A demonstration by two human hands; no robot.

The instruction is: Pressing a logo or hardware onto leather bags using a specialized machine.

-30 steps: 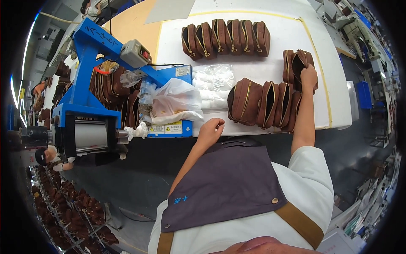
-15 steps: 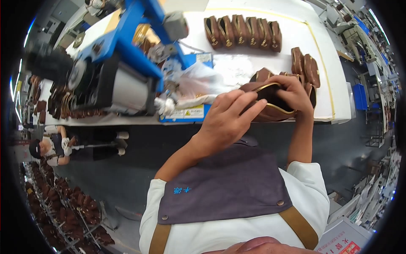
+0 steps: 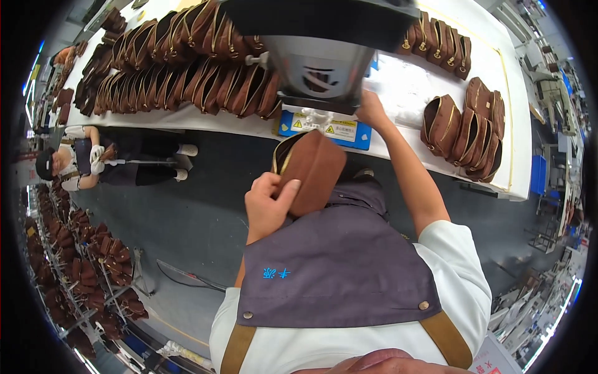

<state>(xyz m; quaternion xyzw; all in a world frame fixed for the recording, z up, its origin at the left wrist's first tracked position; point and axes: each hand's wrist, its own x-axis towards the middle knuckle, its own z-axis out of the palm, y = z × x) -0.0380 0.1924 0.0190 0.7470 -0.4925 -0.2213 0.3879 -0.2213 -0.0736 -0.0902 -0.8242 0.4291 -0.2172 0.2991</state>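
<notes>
My left hand [image 3: 269, 198] is closed on the side of a brown zip pouch [image 3: 316, 171]. The pouch is tilted, its gold zip open and its dark inside partly showing. It hangs between the table edge and my apron, just below the blue base [image 3: 349, 138] of a machine. My right arm stretches forward to the machine [image 3: 321, 71], whose black and grey body covers most of the view ahead. Beside that body only the back of my right hand [image 3: 372, 109] shows. Its fingers are hidden, so what they touch cannot be seen.
Rows of brown pouches [image 3: 180, 87] with open zips stand along the left of the white table [image 3: 398, 81]. More pouches [image 3: 476, 134] sit near its right end. A co-worker [image 3: 78, 153] in white gloves stands at left. Racks [image 3: 81, 268] of brown goods stand below.
The pouch has gone from over the right of the table to in front of the machine, in my left hand. My right hand has left it and reached the machine. The view has shifted.
</notes>
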